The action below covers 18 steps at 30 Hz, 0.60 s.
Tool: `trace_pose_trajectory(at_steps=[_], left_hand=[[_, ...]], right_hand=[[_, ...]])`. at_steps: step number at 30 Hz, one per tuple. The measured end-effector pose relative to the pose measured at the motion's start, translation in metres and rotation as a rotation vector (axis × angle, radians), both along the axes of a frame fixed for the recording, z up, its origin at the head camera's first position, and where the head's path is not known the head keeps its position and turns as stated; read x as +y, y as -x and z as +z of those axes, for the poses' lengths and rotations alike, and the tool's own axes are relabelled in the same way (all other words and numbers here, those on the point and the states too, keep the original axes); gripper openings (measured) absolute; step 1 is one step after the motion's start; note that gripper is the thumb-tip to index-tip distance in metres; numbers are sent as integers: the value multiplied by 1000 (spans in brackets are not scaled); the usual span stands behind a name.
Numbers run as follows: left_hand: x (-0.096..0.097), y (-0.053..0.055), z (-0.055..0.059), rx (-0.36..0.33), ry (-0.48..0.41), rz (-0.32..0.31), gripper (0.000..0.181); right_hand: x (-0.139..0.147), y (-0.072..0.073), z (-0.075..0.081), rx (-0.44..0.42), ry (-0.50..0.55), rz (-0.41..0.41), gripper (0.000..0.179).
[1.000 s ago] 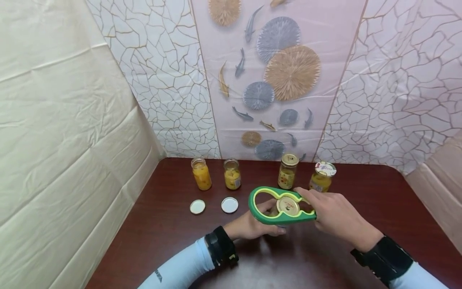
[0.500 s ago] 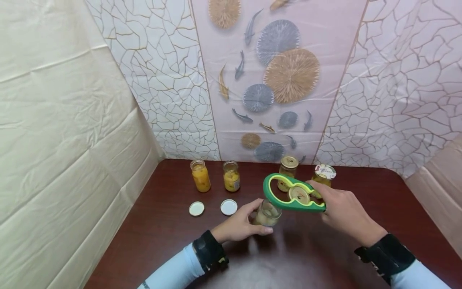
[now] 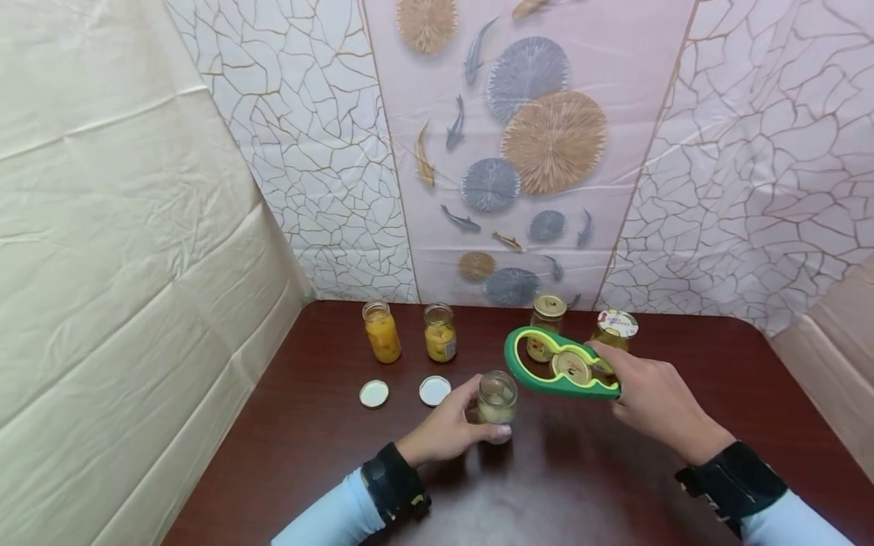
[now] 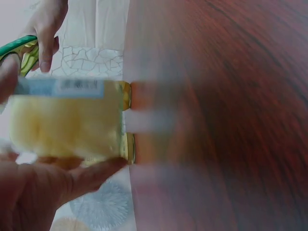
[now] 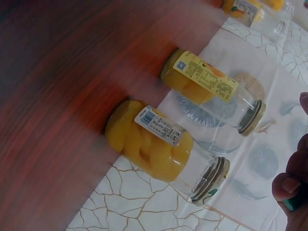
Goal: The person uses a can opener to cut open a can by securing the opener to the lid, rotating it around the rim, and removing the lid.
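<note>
Left hand (image 3: pixel 454 425): curled round one lidless glass jar (image 3: pixel 497 402). Right hand (image 3: pixel 655 394), apart from the left: gripping one green jar opener (image 3: pixel 567 388), gold lid (image 3: pixel 572 367) within.

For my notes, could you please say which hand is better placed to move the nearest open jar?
Probably the left hand: it grips that jar; the right hand holds the green opener.
</note>
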<state>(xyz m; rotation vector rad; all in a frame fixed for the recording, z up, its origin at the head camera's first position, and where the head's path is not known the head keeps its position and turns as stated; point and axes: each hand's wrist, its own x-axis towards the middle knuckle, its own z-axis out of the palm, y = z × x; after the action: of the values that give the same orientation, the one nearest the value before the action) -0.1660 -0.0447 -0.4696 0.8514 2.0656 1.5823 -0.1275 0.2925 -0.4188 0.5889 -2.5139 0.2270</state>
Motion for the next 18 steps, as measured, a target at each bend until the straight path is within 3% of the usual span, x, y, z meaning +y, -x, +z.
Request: trace_pose_trajectory(at_steps=[9, 18], left_hand=[[15, 6, 3, 52, 24, 175, 53], [34, 21, 3, 74, 90, 309, 47]], right_hand=[[-1, -3, -2, 5, 7, 1, 81], [0, -7, -1, -10, -9, -6, 80]])
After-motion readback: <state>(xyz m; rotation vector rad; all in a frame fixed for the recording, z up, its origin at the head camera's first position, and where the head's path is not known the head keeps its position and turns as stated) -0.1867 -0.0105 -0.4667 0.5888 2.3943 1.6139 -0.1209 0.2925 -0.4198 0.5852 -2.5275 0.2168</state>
